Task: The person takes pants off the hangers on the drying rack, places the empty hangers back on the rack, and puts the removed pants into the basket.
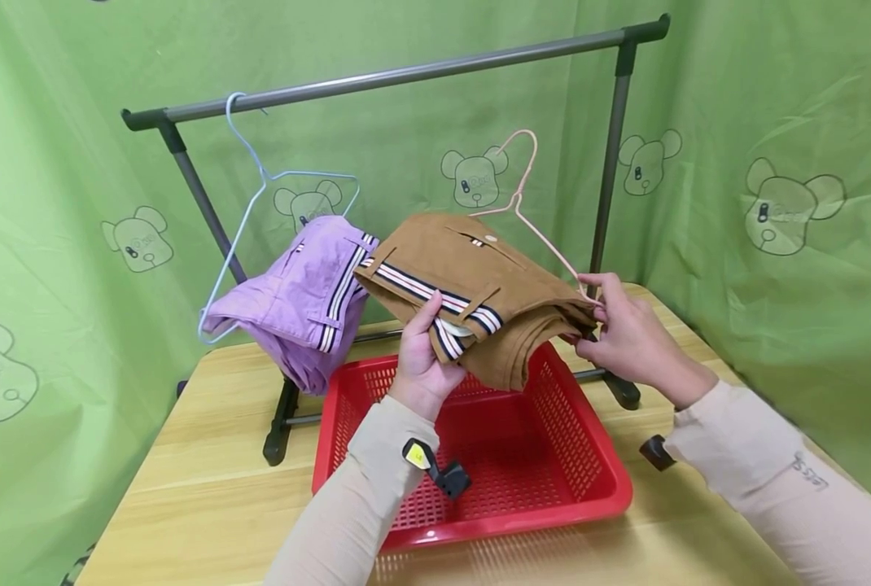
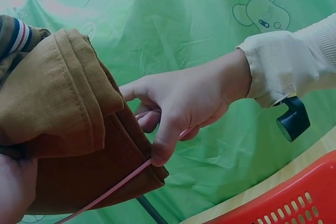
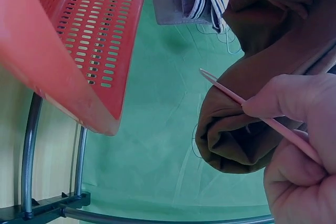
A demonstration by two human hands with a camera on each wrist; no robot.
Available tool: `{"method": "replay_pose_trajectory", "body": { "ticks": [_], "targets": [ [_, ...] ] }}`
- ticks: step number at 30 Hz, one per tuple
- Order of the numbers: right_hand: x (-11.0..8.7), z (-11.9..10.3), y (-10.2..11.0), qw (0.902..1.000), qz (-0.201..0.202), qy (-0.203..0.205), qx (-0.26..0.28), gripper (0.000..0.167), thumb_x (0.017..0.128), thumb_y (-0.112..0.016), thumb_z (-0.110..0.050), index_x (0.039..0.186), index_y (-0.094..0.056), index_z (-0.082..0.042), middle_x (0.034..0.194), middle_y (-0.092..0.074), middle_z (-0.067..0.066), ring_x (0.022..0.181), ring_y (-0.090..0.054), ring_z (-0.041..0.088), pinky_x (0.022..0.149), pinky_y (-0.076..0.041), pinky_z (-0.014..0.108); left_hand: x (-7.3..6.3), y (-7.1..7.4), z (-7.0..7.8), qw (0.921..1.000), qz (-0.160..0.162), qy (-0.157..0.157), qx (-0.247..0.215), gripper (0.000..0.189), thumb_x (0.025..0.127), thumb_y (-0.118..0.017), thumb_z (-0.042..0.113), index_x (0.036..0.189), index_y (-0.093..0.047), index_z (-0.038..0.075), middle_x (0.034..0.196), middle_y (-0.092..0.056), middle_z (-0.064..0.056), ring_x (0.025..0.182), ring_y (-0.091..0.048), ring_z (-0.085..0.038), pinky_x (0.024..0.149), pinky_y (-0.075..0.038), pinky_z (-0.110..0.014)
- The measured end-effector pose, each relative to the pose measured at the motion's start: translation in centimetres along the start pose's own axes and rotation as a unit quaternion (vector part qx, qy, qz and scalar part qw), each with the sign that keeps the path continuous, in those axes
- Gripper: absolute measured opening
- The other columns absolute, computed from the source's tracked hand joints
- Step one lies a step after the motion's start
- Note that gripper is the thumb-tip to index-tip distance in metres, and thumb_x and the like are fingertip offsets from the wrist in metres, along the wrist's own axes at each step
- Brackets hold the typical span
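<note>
Folded brown trousers [image 1: 472, 264] with a striped waistband are held up over the red basket by my left hand [image 1: 426, 358], its thumb on the waistband and its fingers beneath. At the legs' right end, my right hand [image 1: 629, 338] pinches the lower corner of a pink hanger [image 1: 549, 244]. The hanger's hook points up, free of the rail. In the left wrist view, the pink bar [image 2: 118, 184] crosses in front of the brown cloth [image 2: 52, 98] to the right thumb. The right wrist view shows the bar [image 3: 231, 94] between thumb and fingers, beside the rolled cloth.
Purple trousers [image 1: 307, 285] hang on a blue hanger [image 1: 248, 203] from the rail [image 1: 406, 75] of a grey rack. Below, the red perforated basket [image 1: 619, 488] stands on a wooden table [image 1: 208, 488]. Green curtain [image 1: 772, 325] surrounds the table.
</note>
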State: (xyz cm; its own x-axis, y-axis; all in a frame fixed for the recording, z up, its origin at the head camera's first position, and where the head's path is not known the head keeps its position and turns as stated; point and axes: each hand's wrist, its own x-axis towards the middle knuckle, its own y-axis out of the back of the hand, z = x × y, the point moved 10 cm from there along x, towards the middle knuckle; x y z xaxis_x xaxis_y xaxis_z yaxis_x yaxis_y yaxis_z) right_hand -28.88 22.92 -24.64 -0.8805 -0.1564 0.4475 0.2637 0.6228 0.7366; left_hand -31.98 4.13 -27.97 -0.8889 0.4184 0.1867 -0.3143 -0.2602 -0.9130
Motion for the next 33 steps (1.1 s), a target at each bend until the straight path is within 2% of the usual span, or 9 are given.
{"method": "replay_pose_trajectory", "body": {
  "ticks": [5,8,11,13,17,22,26,30,33],
  "targets": [
    [0.02,0.15,0.04,1.0000,0.002,0.000,-0.003,0.081,0.067,-0.070,0.008,0.139,-0.033,0.002,0.107,-0.061,0.038,0.054,-0.053,0.018,0.045,-0.044,0.030,-0.01,0.01,-0.09,1.0000,0.001,0.000,0.000,0.052,0.066,-0.090,0.018,0.104,-0.057,0.005,0.094,-0.068,-0.006,0.086,-0.068,-0.017,0.081,-0.053,-0.028],
    [0.04,0.06,0.11,0.9998,0.009,0.009,-0.015,0.081,0.066,-0.070,0.007,0.138,-0.034,0.002,0.089,-0.064,0.028,0.054,-0.049,0.016,0.046,-0.042,0.030,0.00,0.05,-0.11,1.0000,0.002,0.002,-0.001,0.054,0.065,-0.090,0.018,0.105,-0.056,0.004,0.095,-0.068,-0.006,0.086,-0.068,-0.017,0.081,-0.053,-0.028],
    [0.06,0.02,0.09,0.9996,0.012,0.013,-0.023,0.081,0.065,-0.071,0.007,0.138,-0.035,0.002,0.074,-0.056,0.015,0.051,-0.040,0.015,0.046,-0.039,0.029,0.01,0.01,-0.11,1.0000,0.000,0.003,-0.004,0.054,0.066,-0.090,0.017,0.106,-0.055,0.004,0.095,-0.067,-0.006,0.086,-0.068,-0.017,0.081,-0.053,-0.028],
    [0.06,0.11,0.08,0.9997,0.010,0.011,-0.021,0.081,0.066,-0.071,0.007,0.138,-0.034,0.002,0.075,-0.057,0.017,0.051,-0.041,0.014,0.046,-0.040,0.029,0.02,-0.01,-0.12,1.0000,-0.001,0.004,-0.005,0.054,0.066,-0.090,0.017,0.106,-0.056,0.004,0.095,-0.067,-0.007,0.086,-0.068,-0.017,0.081,-0.053,-0.028],
    [0.02,0.42,0.06,1.0000,0.003,-0.002,-0.004,0.081,0.067,-0.069,0.009,0.139,-0.033,0.001,0.098,-0.063,0.033,0.049,-0.046,0.016,0.044,-0.043,0.029,-0.01,-0.04,-0.09,1.0000,0.000,0.006,-0.001,0.057,0.062,-0.091,0.019,0.105,-0.057,0.005,0.094,-0.068,-0.006,0.085,-0.068,-0.016,0.081,-0.053,-0.028],
    [0.00,0.44,0.08,0.9999,0.005,0.003,-0.009,0.081,0.067,-0.069,0.009,0.139,-0.034,0.001,0.084,-0.059,0.020,0.048,-0.044,0.014,0.042,-0.041,0.028,-0.10,-0.08,-0.01,1.0000,-0.001,0.004,0.002,0.058,0.061,-0.092,0.019,0.105,-0.057,0.005,0.095,-0.068,-0.006,0.085,-0.068,-0.016,0.080,-0.053,-0.028],
    [-0.02,0.41,0.11,0.9998,0.009,0.008,-0.014,0.080,0.067,-0.070,0.009,0.138,-0.034,0.001,0.078,-0.055,0.012,0.048,-0.043,0.013,0.043,-0.040,0.028,-0.29,-0.09,0.00,1.0000,-0.003,0.002,0.005,0.043,0.073,-0.085,0.018,0.103,-0.058,0.005,0.093,-0.068,-0.005,0.084,-0.067,-0.016,0.080,-0.053,-0.027],
    [0.00,0.34,0.15,0.9997,0.012,0.014,-0.018,0.080,0.066,-0.070,0.009,0.137,-0.035,0.002,0.076,-0.054,0.010,0.049,-0.043,0.013,0.044,-0.040,0.028,-0.52,-0.21,0.05,1.0000,-0.002,0.001,0.007,0.017,0.093,-0.062,0.019,0.103,-0.058,0.005,0.092,-0.067,-0.005,0.083,-0.067,-0.016,0.079,-0.053,-0.027],
    [0.01,0.37,0.20,0.9995,0.014,0.017,-0.020,0.080,0.066,-0.070,0.009,0.137,-0.035,0.001,0.074,-0.051,0.008,0.049,-0.042,0.013,0.044,-0.040,0.028,-0.58,-0.40,0.13,1.0000,-0.001,0.001,0.009,0.018,0.099,-0.048,0.021,0.102,-0.058,0.006,0.092,-0.067,-0.004,0.082,-0.067,-0.015,0.079,-0.052,-0.027]
  ]
}}
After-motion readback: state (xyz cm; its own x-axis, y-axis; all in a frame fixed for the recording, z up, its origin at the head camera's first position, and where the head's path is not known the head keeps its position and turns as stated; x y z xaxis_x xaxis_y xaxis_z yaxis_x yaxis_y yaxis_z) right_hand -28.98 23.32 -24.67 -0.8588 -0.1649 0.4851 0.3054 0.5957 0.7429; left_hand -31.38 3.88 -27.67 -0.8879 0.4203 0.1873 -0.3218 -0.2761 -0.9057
